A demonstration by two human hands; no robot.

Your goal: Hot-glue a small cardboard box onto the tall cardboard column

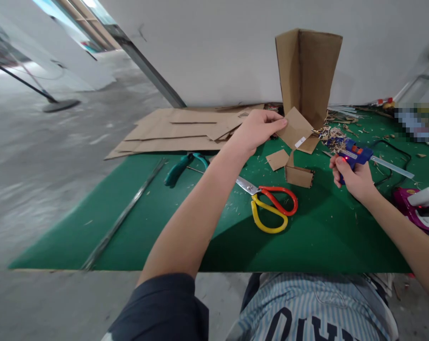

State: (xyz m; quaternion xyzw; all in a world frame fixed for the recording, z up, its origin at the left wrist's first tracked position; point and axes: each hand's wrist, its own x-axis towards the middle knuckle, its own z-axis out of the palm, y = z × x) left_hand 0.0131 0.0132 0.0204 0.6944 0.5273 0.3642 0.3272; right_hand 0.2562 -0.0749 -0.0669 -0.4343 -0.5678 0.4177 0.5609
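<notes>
My left hand (262, 129) pinches the left corner of a small square cardboard piece (296, 128) with a white patch near its lower edge. Wrapped in my right hand (354, 176) is a blue hot glue gun (352, 154), a red light glowing on it and a clear glue stick (394, 166) poking out the back. Its nozzle points left, at the right corner of the cardboard piece. Behind stands a tall folded cardboard form (314, 71). Just below lie a small cardboard offcut (277, 160) and a little folded cardboard box (298, 175).
Scissors (271, 203) with red and yellow handles lie in front of my left hand, beside teal-handled pliers (186, 168). Flat cardboard sheets (171, 130) are stacked at the back left. A bundle of thin wire (125, 213) crosses the green table (324, 237). A purple tool (418, 208) rests far right.
</notes>
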